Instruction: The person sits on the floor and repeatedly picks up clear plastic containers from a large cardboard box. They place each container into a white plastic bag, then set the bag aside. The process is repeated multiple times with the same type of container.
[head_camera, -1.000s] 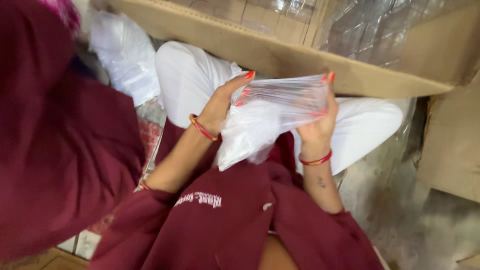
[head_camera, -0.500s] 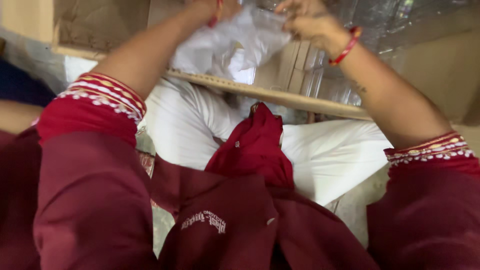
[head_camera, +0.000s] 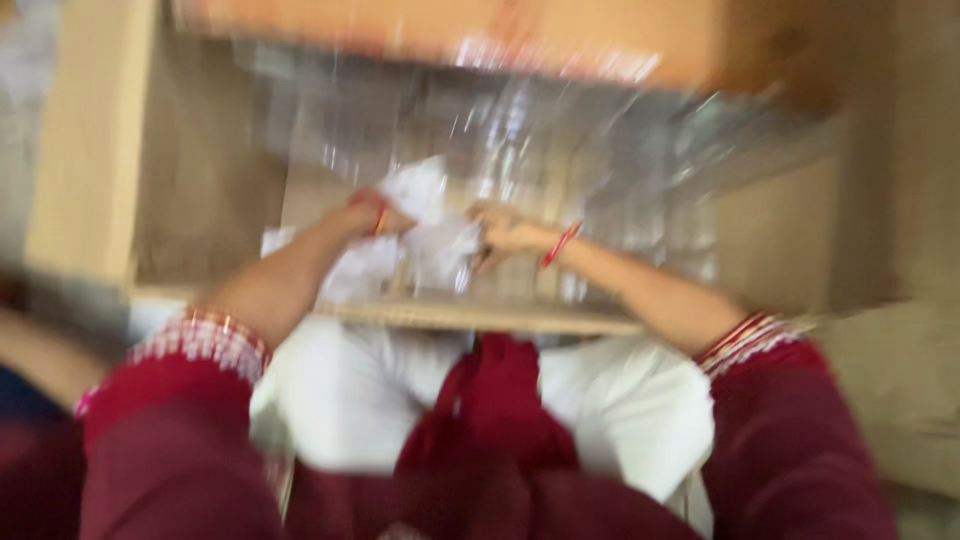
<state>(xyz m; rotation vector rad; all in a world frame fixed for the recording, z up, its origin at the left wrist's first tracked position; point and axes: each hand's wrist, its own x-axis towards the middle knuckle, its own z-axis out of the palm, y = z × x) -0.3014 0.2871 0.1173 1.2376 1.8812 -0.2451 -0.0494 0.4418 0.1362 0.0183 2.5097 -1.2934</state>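
Both hands reach into an open cardboard box. Left hand and right hand each grip a crumpled clear plastic bag, held between them above the box's near wall. Frame heavily motion-blurred; finger detail unreadable. More clear plastic lies deeper inside.

Maroon sleeves, embroidered cuffs, red bangles

Maroon sleeves (white-red patterned cuffs), clear-white plastic bag, tan cardboard box, red bangles.
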